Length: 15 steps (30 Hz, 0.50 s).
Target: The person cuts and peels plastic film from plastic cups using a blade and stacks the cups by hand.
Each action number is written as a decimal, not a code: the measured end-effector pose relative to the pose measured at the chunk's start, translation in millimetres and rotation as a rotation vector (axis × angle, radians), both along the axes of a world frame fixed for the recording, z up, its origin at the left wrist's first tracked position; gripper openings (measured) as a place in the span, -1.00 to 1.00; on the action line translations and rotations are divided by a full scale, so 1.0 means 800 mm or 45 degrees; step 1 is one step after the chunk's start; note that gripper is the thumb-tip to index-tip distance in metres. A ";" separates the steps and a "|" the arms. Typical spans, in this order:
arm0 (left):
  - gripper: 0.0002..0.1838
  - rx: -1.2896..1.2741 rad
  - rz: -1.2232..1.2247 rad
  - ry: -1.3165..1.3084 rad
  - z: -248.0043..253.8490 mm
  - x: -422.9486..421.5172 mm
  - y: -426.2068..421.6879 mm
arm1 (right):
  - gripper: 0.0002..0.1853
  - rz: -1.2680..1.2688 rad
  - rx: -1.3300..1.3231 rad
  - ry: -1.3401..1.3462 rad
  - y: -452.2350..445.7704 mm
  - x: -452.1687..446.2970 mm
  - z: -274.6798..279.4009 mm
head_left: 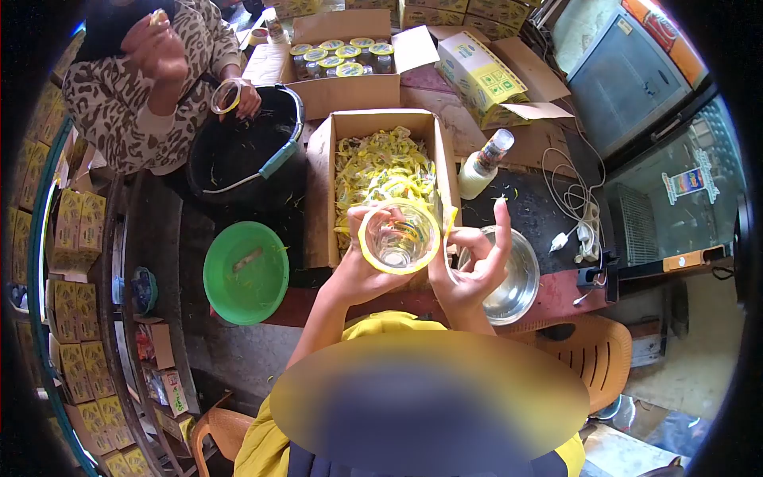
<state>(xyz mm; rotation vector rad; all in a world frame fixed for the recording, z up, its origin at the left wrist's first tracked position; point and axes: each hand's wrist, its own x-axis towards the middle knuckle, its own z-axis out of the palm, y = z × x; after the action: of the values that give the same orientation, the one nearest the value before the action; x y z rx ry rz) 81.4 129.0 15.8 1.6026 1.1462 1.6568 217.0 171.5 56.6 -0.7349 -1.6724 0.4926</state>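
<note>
A clear cup with a yellow rim (399, 237) is held up in my left hand (362, 274), its open mouth facing the camera. My right hand (474, 274) is just right of the cup, pinching a thin yellow strip (449, 219), with one finger raised. Whether the strip touches the cup rim I cannot tell. Behind the cup stands a cardboard box (318, 191) filled with yellow and clear scraps (385, 163). A metal bowl (520, 278) is partly hidden behind my right hand.
Green basin (246, 298) at left; black bucket (238, 159) behind it. A co-worker (119, 111) holds a ring-rimmed cup (226, 96). A bottle (481, 171), cable coil (566, 179) and power strip (588, 230) lie right. An open box of lidded jars (346, 95) is behind.
</note>
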 end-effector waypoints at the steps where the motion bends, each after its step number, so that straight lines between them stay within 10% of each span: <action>1: -0.22 -0.015 -0.017 0.007 0.000 -0.001 -0.001 | -0.10 0.010 -0.031 0.018 0.002 0.001 0.000; 15: -0.29 -0.093 -0.196 -0.377 0.015 0.004 -0.003 | -0.17 -0.007 -0.115 0.107 0.001 0.007 0.000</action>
<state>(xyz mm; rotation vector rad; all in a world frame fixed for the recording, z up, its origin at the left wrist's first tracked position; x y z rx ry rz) 84.7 127.0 27.7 1.3122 0.8995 1.6634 222.3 172.6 56.7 -0.7742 -1.5775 0.5905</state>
